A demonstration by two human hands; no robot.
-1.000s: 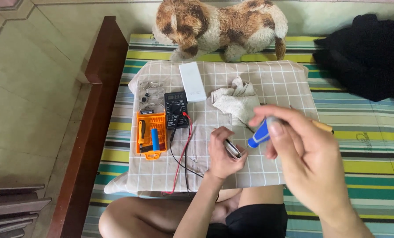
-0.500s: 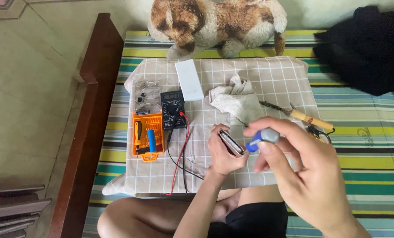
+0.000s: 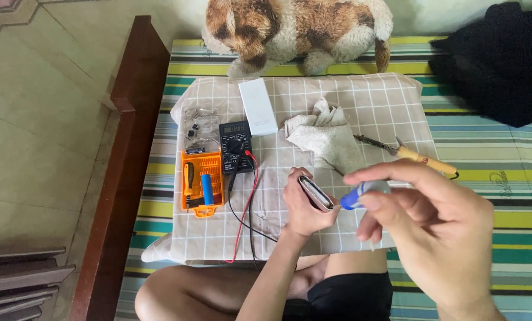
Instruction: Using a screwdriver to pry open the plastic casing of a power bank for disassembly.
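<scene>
Your left hand (image 3: 304, 205) is closed around a small flat device (image 3: 315, 192), holding it on edge above the checked cloth (image 3: 361, 101). Your right hand (image 3: 432, 232) pinches a blue-handled tool (image 3: 354, 199) between thumb and fingers — its tip now meets the device's end, where a second ago it was raised clear above it. The hands have closed together; contact seems made. Behind lie a crumpled rag (image 3: 325, 134) and a wooden-handled soldering iron (image 3: 411, 154). To the left sit a black multimeter (image 3: 235, 145) with red and black leads, an orange tool tray (image 3: 202, 181) and a white box (image 3: 257, 107) — a plush dog (image 3: 296, 27) lies beyond.
</scene>
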